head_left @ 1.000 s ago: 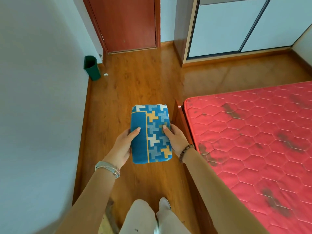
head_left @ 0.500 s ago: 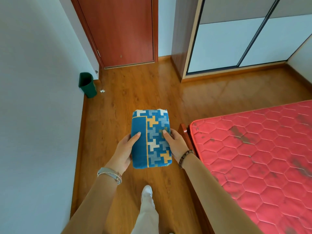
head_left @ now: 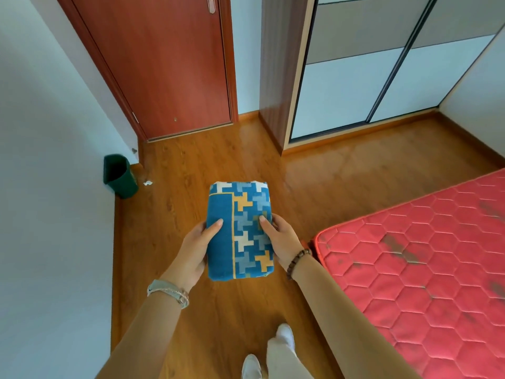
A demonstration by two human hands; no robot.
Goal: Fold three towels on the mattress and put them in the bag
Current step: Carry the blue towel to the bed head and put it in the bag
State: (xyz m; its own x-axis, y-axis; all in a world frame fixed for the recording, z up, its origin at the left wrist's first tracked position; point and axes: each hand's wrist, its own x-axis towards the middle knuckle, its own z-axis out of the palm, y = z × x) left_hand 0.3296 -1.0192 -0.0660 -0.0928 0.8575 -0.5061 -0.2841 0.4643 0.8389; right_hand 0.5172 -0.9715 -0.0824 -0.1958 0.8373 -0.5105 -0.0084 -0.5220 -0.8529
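A folded towel [head_left: 240, 231], blue with a yellow, white and pale-blue block pattern, is held flat in front of me above the wooden floor. My left hand [head_left: 195, 248] grips its left edge, thumb on top. On the right edge sits my right hand [head_left: 281, 237], thumb also on top. The red quilted mattress [head_left: 426, 255] lies to my right, bare in the part I see. No bag is in view.
A dark green waste bin [head_left: 120, 177] stands by the left wall, with a small white scrap [head_left: 147, 183] beside it. A red-brown door [head_left: 169, 64] is ahead, and a sliding-door wardrobe [head_left: 369, 64] at the right. My feet show below.
I have walked forward along the mattress's end; the door and wardrobe are nearer and the mattress has slid right and down. Both hands keep the same hold on the towel.
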